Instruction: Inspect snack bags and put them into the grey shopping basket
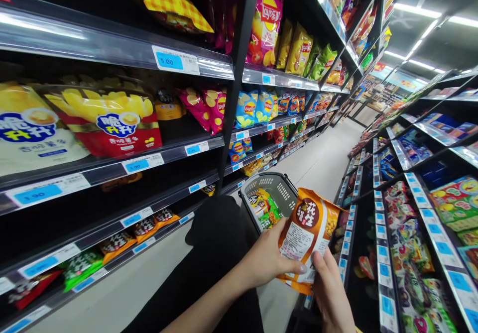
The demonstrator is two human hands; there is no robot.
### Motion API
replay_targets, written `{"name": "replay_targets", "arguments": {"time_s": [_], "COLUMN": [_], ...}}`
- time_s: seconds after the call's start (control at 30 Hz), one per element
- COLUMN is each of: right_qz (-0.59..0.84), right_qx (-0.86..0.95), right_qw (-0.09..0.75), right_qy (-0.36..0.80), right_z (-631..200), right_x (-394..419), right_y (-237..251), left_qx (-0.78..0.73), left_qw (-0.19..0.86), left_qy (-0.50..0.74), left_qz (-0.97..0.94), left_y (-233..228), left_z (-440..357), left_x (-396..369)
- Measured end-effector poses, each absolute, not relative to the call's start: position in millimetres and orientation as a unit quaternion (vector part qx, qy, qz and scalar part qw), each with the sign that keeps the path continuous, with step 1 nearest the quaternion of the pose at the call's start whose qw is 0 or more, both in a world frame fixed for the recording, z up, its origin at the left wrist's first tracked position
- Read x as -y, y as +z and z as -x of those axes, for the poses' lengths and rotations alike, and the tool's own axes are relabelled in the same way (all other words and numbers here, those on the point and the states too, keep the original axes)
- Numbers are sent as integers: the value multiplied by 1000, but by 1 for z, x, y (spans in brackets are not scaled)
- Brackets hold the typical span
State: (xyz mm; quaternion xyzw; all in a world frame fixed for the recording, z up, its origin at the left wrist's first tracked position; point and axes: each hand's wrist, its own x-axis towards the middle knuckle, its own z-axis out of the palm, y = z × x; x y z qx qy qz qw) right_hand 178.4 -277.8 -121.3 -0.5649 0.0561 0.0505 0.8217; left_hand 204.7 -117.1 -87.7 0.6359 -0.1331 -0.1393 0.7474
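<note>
Peanut bag: orange snack bag (306,233) with a dark round label and peanuts printed on it, up in front of me at about waist height, tilted a bit, just over the near edge of the basket.
Left hand: my left hand (266,259) has it from the left side, thumb across the white panel at the bottom, grip clamped on the bag.
Right hand: my right hand (330,289) pinches the lower right corner, thumb on the front, so that grip is closed on the bag too.
Basket: grey plastic shopping basket (271,187) right behind the bag, already has a few yellow and green snack packs in it. Can't tell how it's carried, my dark sleeve hides that part.
Left shelves: black shelving (239,64) with blue price tags, big chip bags at eye level, a pink Lay's bag (266,22) up top, and a row of small orange and green packs (115,243) low down near the floor.
Right shelves: lower racks (414,188) stuffed with colourful candy packs and boxes.
Floor: pale, plain aisle floor (321,159) running straight away between the two sides.
Room: narrow shop aisle, strip lights (416,10) on a dark ceiling, more shelving at the far end.
</note>
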Motion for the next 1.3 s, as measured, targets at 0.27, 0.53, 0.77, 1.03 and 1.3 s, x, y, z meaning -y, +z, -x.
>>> {"name": "replay_targets", "arguments": {"time_s": [0.27,0.53,0.77,1.03,1.3], "right_qz": [590,613,623,625,563], "right_qx": [-66,-94,-153,-171,-279], "right_qw": [804,784,767,762,769], "right_qy": [46,36,-7,4,-120], "right_z": [-179,-180,-185,-172,-167], "right_x": [276,277,273,283,289], "right_y": [-120,-120,-123,-135,-156], "left_qx": [132,130,105,102,104], "left_qw": [747,738,699,634,682], "left_qy": [-145,-164,-178,-177,-239], "left_qz": [-635,-641,-685,-746,-684], "left_y": [-89,-91,-88,-102,-125], "left_z": [-205,-206,-205,-200,-204], "left_x": [117,118,117,127,145]}}
